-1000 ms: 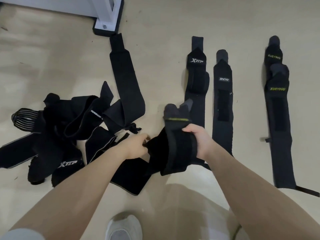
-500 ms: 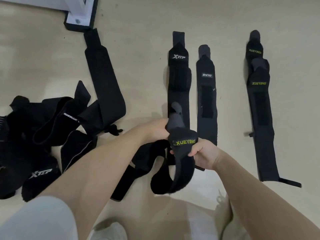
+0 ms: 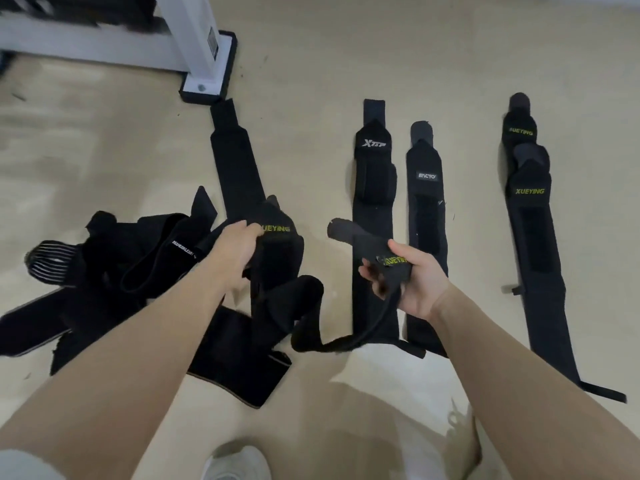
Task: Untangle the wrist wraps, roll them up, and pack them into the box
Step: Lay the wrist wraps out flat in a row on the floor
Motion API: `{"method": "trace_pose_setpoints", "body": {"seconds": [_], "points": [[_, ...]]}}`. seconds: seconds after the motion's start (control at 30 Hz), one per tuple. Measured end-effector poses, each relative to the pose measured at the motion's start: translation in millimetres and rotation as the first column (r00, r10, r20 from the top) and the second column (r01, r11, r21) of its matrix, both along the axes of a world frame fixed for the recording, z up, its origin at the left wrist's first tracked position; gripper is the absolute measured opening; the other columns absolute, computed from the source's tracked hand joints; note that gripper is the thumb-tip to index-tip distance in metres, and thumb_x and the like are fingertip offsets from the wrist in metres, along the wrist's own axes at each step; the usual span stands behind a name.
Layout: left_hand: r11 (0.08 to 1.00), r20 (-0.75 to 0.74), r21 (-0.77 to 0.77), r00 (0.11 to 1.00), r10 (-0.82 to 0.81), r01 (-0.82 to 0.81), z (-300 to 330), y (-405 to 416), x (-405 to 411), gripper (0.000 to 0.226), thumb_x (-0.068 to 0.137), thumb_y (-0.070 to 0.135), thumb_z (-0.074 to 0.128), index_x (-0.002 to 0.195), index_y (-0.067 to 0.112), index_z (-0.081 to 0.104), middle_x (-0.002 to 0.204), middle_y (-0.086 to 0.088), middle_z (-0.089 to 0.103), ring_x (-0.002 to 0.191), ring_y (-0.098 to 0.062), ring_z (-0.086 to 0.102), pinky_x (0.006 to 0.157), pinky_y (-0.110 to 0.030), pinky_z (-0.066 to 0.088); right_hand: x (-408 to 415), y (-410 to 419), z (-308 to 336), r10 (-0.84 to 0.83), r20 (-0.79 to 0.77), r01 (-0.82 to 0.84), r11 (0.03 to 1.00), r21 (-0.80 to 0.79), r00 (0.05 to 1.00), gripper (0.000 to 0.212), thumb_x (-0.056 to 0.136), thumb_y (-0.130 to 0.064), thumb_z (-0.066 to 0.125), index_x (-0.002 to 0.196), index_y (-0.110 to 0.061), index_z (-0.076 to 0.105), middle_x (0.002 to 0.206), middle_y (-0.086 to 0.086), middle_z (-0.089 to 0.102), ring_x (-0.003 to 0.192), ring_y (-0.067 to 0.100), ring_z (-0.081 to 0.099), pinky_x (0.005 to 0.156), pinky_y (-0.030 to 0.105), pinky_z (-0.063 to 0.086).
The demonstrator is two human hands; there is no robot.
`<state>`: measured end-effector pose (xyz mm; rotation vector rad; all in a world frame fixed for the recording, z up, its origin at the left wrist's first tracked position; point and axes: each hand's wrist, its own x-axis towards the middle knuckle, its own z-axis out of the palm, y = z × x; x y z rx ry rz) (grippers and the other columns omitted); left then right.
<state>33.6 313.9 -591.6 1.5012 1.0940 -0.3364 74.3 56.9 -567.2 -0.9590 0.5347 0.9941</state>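
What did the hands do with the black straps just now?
The hands pulled apart: the left hand drew one XUEYING wrap leftward, the right hand carried the other XUEYING wrap rightward. Both keep their grip. The straightened wraps on the floor and the tangled pile stayed put.

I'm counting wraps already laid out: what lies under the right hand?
Under the right hand lie the flat XTEP wrap and the wrap beside it; their covered stretches are hidden.

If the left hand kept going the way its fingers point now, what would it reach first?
Judging roughly, the left hand points up and right; beyond the XUEYING wrap it grips, bare floor comes first, then probably the XTEP wrap.
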Motion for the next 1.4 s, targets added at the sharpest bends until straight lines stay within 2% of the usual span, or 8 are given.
{"method": "trace_pose_setpoints", "body": {"seconds": [0.3,0.43,0.53,0.73,0.83,1.0,1.2,1.4], "points": [[0.978,0.479,-0.157,0.856,0.197,-0.137,128,-9,31,0.016,0.095,0.022,0.050,0.092,0.023,0.065,0.101,-0.003,0.069,0.100,-0.021,0.064,0.086,-0.035,0.052,35,35,70,0.149,0.098,-0.170,0.953,0.252,0.984,0.041,0.091,-0.027,0.041,0.090,-0.008,0.077,0.104,0.017,0.069,0.071,0.023,0.069,0.062,0.031,0.057],[0.958,0.602,-0.244,0.750,0.273,-0.152,160,-21,34,0.020,0.096,0.021,0.047,0.101,0.022,0.066,0.103,-0.001,0.072,0.099,-0.016,0.067,0.080,-0.029,0.053,58,32,88,0.185,0.208,-0.228,0.952,0.206,0.960,0.038,0.085,-0.026,0.050,0.114,-0.007,0.065,0.102,0.012,0.070,0.080,0.022,0.070,0.070,0.032,0.057],[0.954,0.640,-0.267,0.716,0.281,-0.135,170,-36,38,0.020,0.097,0.019,0.046,0.103,0.021,0.066,0.103,-0.001,0.072,0.098,-0.015,0.068,0.080,-0.028,0.054,72,29,94,0.186,0.333,-0.259,0.947,0.190,0.924,0.047,0.082,-0.020,0.058,0.128,-0.009,0.054,0.104,0.010,0.069,0.091,0.024,0.068,0.078,0.034,0.056],[0.987,0.665,-0.150,0.733,0.143,-0.057,178,-59,54,0.019,0.097,0.019,0.048,0.101,0.018,0.066,0.100,-0.003,0.072,0.098,-0.019,0.067,0.084,-0.032,0.054,94,21,102,0.193,0.440,-0.361,0.870,0.336,0.877,0.047,0.054,-0.027,0.090,0.096,-0.015,0.074,0.104,0.011,0.069,0.097,0.027,0.067,0.091,0.042,0.051],[0.995,0.674,-0.089,0.733,0.093,-0.045,186,-71,66,0.020,0.099,0.019,0.046,0.095,0.020,0.065,0.089,0.001,0.072,0.089,-0.014,0.068,0.074,-0.026,0.055,100,18,109,0.221,0.470,-0.400,0.857,0.324,0.855,0.035,0.067,-0.024,0.080,0.099,-0.011,0.071,0.101,0.012,0.068,0.094,0.026,0.067,0.087,0.040,0.054],[0.982,0.682,-0.176,0.711,0.170,-0.066,180,-88,82,0.025,0.098,0.021,0.047,0.119,0.017,0.060,0.113,-0.004,0.069,0.105,-0.019,0.065,0.092,-0.038,0.053,101,23,120,0.240,0.512,-0.340,0.934,0.110,0.825,0.018,0.093,-0.014,0.049,0.106,-0.009,0.060,0.099,0.010,0.068,0.090,0.024,0.067,0.077,0.035,0.055],[0.930,0.587,-0.366,0.784,0.199,0.039,149,-105,69,0.032,0.100,0.026,0.042,0.126,0.014,0.057,0.116,-0.007,0.068,0.108,-0.020,0.064,0.099,-0.041,0.047,110,28,125,0.080,0.532,-0.167,0.979,0.119,0.843,0.024,0.095,-0.013,0.047,0.114,-0.008,0.061,0.107,0.012,0.067,0.096,0.027,0.064,0.083,0.038,0.053],[0.969,0.579,-0.246,0.807,0.119,0.034,142,-91,64,0.024,0.101,0.029,0.039,0.115,0.025,0.059,0.115,0.000,0.067,0.109,-0.018,0.062,0.098,-0.042,0.047,107,31,122,0.120,0.549,-0.191,0.979,0.073,0.827,0.020,0.094,-0.012,0.047,0.106,-0.009,0.063,0.097,0.008,0.069,0.088,0.023,0.066,0.072,0.032,0.054]]}}
